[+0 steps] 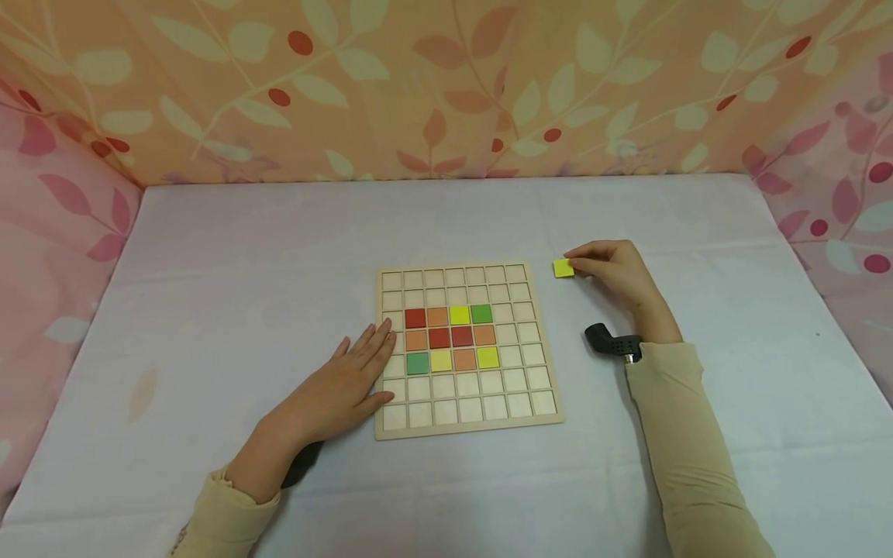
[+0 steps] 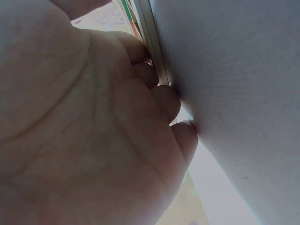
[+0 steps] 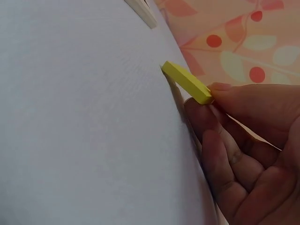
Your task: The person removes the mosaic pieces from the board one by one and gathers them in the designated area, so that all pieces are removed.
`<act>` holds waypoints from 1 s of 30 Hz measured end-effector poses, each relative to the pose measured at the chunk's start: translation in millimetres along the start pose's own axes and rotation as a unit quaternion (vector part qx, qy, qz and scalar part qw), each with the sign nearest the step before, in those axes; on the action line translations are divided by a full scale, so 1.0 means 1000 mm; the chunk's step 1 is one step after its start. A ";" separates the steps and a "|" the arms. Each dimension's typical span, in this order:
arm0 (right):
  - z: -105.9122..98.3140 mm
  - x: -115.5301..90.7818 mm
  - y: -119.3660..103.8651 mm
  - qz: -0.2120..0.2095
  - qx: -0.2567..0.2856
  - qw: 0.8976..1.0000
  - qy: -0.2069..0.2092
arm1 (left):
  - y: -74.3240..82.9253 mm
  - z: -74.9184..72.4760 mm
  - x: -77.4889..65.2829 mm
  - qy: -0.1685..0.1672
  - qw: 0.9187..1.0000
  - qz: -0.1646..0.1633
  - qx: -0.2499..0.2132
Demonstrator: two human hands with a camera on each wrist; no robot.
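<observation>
My right hand (image 1: 617, 271) pinches a yellow square tile (image 1: 563, 268) between thumb and fingers, to the right of the board's far corner. Seen from the right wrist, the yellow tile (image 3: 187, 83) is tilted close over the white cloth. My left hand (image 1: 345, 387) rests with straight fingers on the left edge of a wooden grid board (image 1: 469, 431). From the left wrist, the fingertips of the left hand (image 2: 89, 122) meet the board's side. Three rows of colored tiles fill part of the grid: a red tile (image 1: 415, 318), a green tile (image 1: 481, 314) and several orange, yellow and red ones.
A white cloth (image 1: 244, 256) covers the table. Behind it hangs a leaf-patterned orange curtain (image 1: 446, 93), with pink patterned cloth (image 1: 56, 256) at the sides. A black wrist device (image 1: 612, 342) sticks out beside the right wrist.
</observation>
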State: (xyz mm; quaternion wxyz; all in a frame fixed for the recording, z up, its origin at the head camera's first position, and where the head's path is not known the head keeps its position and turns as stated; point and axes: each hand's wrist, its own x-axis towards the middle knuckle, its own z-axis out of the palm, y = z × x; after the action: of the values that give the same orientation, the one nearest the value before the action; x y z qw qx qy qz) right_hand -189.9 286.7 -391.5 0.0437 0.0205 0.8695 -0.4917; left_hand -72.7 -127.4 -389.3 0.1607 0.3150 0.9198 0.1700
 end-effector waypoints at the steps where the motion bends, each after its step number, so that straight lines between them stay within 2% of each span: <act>1: 0.001 0.000 -0.001 0.004 -0.003 1.000 0.004 | 0.000 0.000 0.000 0.000 1.000 -0.001 0.000; 20: -0.002 -0.003 0.000 0.015 -0.010 1.000 0.009 | 0.000 0.001 0.000 -0.003 1.000 0.001 -0.001; 30: -0.004 -0.002 -0.001 0.024 -0.036 0.999 0.008 | 0.000 -0.001 0.000 0.002 1.000 0.004 -0.003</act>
State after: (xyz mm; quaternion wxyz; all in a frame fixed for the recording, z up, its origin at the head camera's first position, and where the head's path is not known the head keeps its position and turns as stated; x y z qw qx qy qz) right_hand -188.6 289.6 -388.6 0.0493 0.0438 0.8862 -0.4586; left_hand -72.7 -128.0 -388.8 0.1587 0.3181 0.9183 0.1743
